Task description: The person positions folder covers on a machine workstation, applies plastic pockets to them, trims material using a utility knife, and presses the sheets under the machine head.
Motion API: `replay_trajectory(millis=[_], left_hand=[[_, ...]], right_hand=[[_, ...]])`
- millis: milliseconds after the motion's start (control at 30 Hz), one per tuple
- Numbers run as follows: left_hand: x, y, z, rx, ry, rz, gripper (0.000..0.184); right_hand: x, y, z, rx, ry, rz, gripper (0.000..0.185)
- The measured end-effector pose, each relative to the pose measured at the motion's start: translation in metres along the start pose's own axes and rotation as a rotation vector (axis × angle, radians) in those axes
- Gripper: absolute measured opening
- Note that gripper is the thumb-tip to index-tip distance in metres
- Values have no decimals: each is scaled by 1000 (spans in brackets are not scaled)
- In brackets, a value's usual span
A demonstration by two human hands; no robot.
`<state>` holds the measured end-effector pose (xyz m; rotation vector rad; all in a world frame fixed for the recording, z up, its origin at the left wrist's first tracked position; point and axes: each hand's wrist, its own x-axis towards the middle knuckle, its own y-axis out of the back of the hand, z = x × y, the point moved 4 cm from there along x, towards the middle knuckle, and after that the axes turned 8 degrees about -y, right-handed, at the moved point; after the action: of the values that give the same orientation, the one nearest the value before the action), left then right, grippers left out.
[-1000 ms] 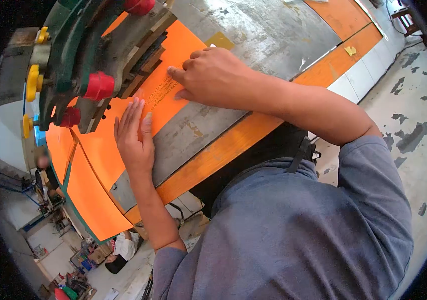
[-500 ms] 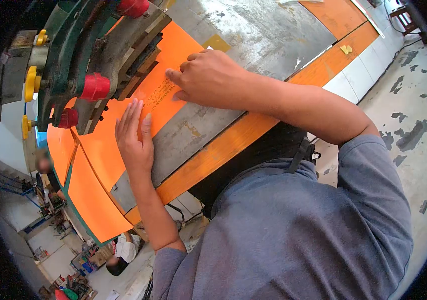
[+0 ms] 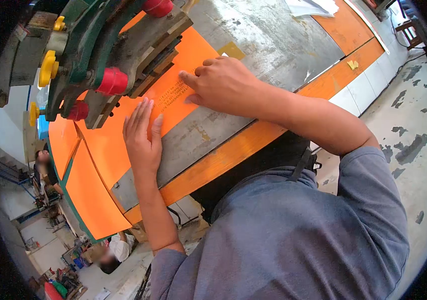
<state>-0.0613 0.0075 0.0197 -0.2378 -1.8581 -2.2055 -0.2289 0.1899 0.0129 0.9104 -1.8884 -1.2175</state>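
Observation:
An orange sheet with rows of small dark printed text lies on a grey metal plate, partly under the machine's jaws. My left hand rests flat on the sheet at the left of the text, fingers stretched out and the thumb apart. On the text's other side, my right hand touches the sheet with its index finger extended. Its thumb is spread from the index finger, and the remaining fingers are curled. I see nothing held in either hand.
A green machine with red knobs and yellow wing knobs overhangs the sheet. More orange sheet extends left. White paper lies at the far right. Two people are in the background, one in a white shirt.
The whole view has shifted slightly, with the machine and hands appearing farther right. Both hands keep nearly the same places on the orange sheet.

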Motion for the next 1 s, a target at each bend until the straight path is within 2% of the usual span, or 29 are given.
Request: replay_trajectory(millis=[433,500,600,700,800,900,1000], left_hand=[[2,2,3,-12,7,-20,47],[2,3,4,-147,82,7,44],[0,-2,-2,-258,73,97,50],[0,-3,1,-295,89,141,49],[0,0,1,-215,113,86,50],[-2,-2,-1,-211,60,122,53],[-3,0,1,-203,91,123,52]], right_hand=[[-1,1,0,4,-20,-11,56],[-1,2,-1,-4,-25,-24,55],[-1,2,0,-5,-26,-25,55],[-3,1,0,-2,-27,-9,55],[-2,4,-2,-11,-25,2,55],[-3,8,-4,-5,-29,-2,56],[-4,8,-3,7,-24,14,56]])
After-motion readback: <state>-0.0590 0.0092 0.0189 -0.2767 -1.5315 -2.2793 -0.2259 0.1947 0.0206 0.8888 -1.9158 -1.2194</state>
